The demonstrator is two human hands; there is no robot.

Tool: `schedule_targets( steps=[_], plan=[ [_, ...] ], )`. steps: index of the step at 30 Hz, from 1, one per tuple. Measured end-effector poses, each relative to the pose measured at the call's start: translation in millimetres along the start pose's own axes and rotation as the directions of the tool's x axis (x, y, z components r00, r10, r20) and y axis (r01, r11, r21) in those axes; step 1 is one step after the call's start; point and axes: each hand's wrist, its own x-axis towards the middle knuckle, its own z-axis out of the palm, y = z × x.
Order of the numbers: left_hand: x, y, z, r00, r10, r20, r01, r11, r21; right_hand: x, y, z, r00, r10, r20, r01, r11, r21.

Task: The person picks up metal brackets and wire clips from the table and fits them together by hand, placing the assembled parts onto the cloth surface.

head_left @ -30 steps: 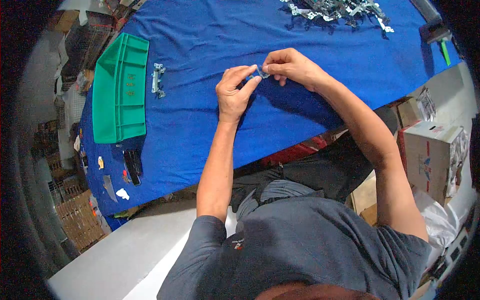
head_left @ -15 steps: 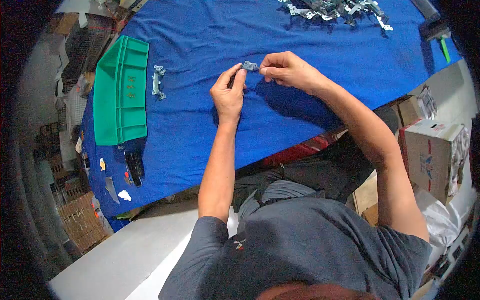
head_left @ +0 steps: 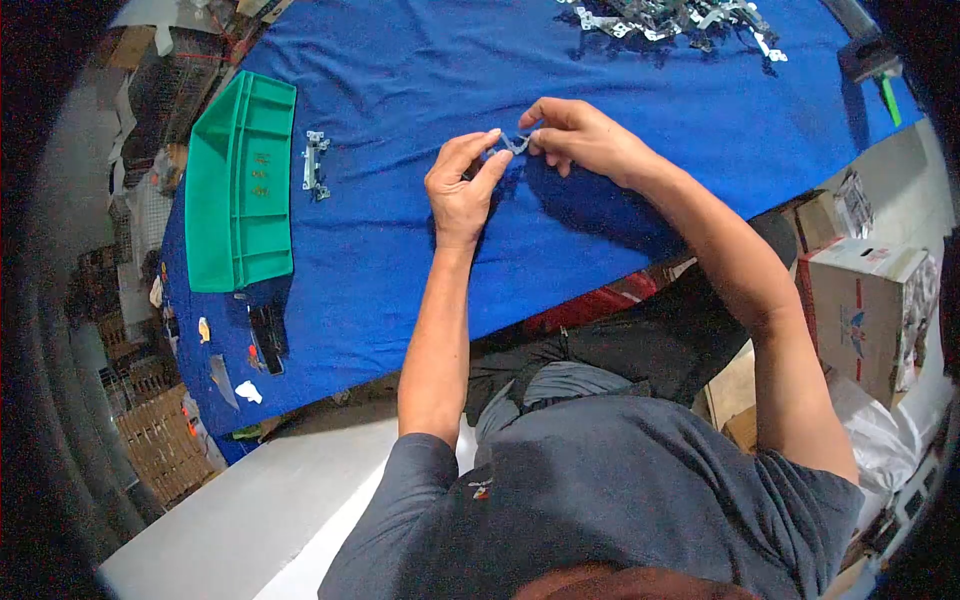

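The part (head_left: 517,148) is up in the air between the two hands, over the blue cloth (head_left: 400,90). The left hand (head_left: 460,195) pinches it between thumb and finger. The right hand (head_left: 582,142) is at its other end, but I cannot tell if it nips the part or just touches it. It could drop if the left pinch goes soft, or bend if the right hand pushes too hard. It looks little, gray and shiny, with a dip in it. Farther out, a long piece (head_left: 315,165) lies near the green tray (head_left: 215,200), and a messy heap (head_left: 680,25) lies on the far side
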Motion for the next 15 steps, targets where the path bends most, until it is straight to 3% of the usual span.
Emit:
schedule_targets(
  steps=[1, 11, 15],
  plan=[
    [0.1, -1.2, 0.6, 1.0, 0.022, 0.012, -0.022, 1.0, 0.004, 1.8, 1.4, -1.9, 1.0, -0.005, 0.01, 0.004, 0.991, 0.132],
    [1.5, -1.1, 1.6, 0.99, 0.12, 0.07, -0.122, 0.992, 0.026, 4.9, -0.2, -5.5, 0.994, 0.045, 0.095, -0.045, 0.999, -0.003],
    [1.8, -2.1, 3.6, 0.981, 0.187, 0.061, -0.189, 0.981, 0.041, 4.8, -2.4, -0.1, 0.996, -0.065, -0.066, 0.068, 0.996, 0.056]
  ],
)
